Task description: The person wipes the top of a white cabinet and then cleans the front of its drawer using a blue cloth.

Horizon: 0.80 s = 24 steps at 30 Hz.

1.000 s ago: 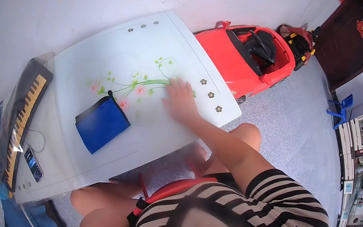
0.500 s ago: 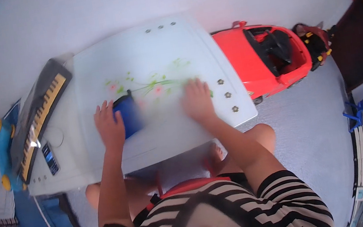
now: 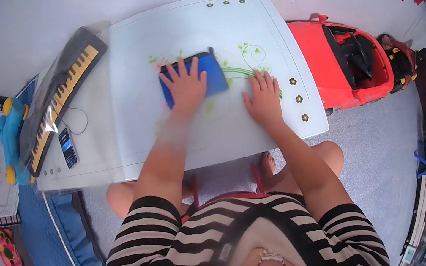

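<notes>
A flat blue pouch [image 3: 215, 74] with a dark upper edge and a small dark tab at its far right corner lies on the white table [image 3: 169, 34]. My left hand [image 3: 187, 88] rests palm down on top of it, fingers spread, and covers its middle. To the right of the pouch, my right hand [image 3: 264, 99] lies on the tabletop with its fingers stretched out and nothing in them. Its fingertips touch the green stem of the printed flower pattern. Part of that pattern is hidden under the pouch and my hands.
A keyboard [image 3: 63, 92] under a clear cover lies along the table's left side, with a phone [image 3: 67, 147] and a thin cable beside it. Beyond the table's right edge stands a red toy car [image 3: 321, 60]. A blue soft toy [image 3: 10, 137] sits at far left.
The blue pouch has shifted right and farther from me over the printed flowers. My left hand has moved from its left edge onto its top. The whole view has shifted too.
</notes>
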{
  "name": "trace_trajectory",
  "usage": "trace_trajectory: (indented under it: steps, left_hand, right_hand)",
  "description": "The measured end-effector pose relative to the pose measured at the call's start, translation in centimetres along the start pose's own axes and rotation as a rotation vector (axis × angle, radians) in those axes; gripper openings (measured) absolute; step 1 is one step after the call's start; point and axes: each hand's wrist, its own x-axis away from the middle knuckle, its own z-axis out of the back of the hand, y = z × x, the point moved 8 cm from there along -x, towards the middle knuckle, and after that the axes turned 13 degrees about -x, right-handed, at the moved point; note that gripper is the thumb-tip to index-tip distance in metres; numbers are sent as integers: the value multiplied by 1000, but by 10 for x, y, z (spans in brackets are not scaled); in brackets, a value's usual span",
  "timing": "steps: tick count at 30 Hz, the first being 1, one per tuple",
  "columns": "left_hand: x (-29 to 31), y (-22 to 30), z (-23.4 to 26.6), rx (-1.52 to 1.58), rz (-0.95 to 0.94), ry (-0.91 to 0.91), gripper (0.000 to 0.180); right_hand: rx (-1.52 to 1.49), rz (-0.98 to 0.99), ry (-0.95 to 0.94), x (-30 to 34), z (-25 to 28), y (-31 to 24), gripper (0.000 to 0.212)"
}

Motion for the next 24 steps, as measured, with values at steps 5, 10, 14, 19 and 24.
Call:
trace_trajectory:
  steps: [5, 10, 14, 19, 24]
  left_hand:
    - [62, 54, 19, 120, -120, 28, 59]
    - [106, 43, 27, 414, -189, 49, 66]
    - [110, -46, 18, 513, -103, 289, 56]
    - [93, -130, -11, 39, 38, 118, 57]
    - [92, -141, -16, 84, 104, 55, 60]
  right_hand:
    - [-116, -18, 86, 2, 2, 14, 49]
    - [-139, 209, 100, 6, 34, -29, 44]
    - [-185, 403, -165, 32, 6, -97, 53]
    - [-75, 305, -326, 7, -32, -101, 55]
    - [18, 217, -253, -59, -46, -52, 54]
